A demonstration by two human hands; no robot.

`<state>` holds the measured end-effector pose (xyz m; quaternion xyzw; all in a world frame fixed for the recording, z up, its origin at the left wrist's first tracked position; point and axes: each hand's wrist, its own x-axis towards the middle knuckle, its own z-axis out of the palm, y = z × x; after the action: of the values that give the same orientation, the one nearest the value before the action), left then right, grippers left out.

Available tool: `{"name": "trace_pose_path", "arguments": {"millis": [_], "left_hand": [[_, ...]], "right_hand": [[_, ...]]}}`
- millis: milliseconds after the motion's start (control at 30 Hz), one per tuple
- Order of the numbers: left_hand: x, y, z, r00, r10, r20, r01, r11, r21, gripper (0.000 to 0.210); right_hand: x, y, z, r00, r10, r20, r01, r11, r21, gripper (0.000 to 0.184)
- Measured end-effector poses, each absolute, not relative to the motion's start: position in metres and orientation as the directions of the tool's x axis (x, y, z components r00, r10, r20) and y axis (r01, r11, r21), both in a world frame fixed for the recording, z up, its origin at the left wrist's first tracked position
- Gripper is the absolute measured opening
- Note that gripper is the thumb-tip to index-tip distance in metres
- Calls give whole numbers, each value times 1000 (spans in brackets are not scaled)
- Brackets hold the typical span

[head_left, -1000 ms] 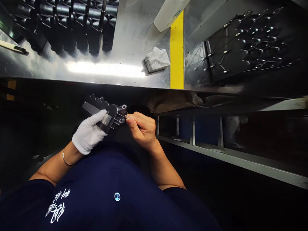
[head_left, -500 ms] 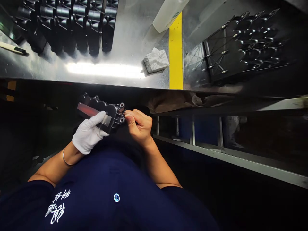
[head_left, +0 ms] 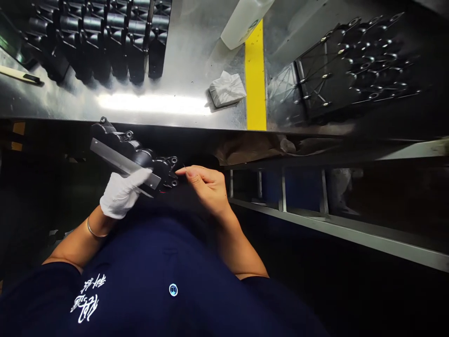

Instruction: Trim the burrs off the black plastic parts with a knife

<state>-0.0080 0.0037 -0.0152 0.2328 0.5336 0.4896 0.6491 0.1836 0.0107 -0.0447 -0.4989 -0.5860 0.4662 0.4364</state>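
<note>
In a white glove, my left hand (head_left: 121,192) grips a black moulded housing (head_left: 143,157) with rounded lobes and ringed mounting lugs. A flat grey metal strip (head_left: 119,159) lies along the housing's near side, under my left thumb. The housing is held tilted, in front of my body and just below the bench edge. My bare right hand (head_left: 208,185) is closed in a pinch by the housing's right end, its fingertips close to the lugs. Something thin and dark seems to show at those fingertips, too small to name.
Rows of similar black parts (head_left: 105,42) stand on the metal bench (head_left: 189,56). A folded white wad (head_left: 228,89) lies beside yellow tape (head_left: 256,79), below a whitish bottle (head_left: 245,21). More black parts (head_left: 372,65) are at right, above a metal rack (head_left: 315,224).
My left hand has shifted slightly left and turned the housing, so its far end sits higher and further left. My right fingertips have drawn back a little from the lugs.
</note>
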Motion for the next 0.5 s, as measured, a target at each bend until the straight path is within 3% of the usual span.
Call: {"name": "trace_pose_path", "arguments": {"millis": [100,200,500], "left_hand": [[-9,6,-25,-99,953,-286,-293,246,924,47],[-10,4,-30,-85,976,-203,-195,183,964,57],[-12,2,-31,-80,981,-175,-147,162,976,60]], "right_hand": [[180,4,-26,-260,959,113,163,159,-974,33],[179,5,-23,-294,946,136,169,192,-967,33],[184,11,-22,-345,937,53,161,114,-980,42]]}}
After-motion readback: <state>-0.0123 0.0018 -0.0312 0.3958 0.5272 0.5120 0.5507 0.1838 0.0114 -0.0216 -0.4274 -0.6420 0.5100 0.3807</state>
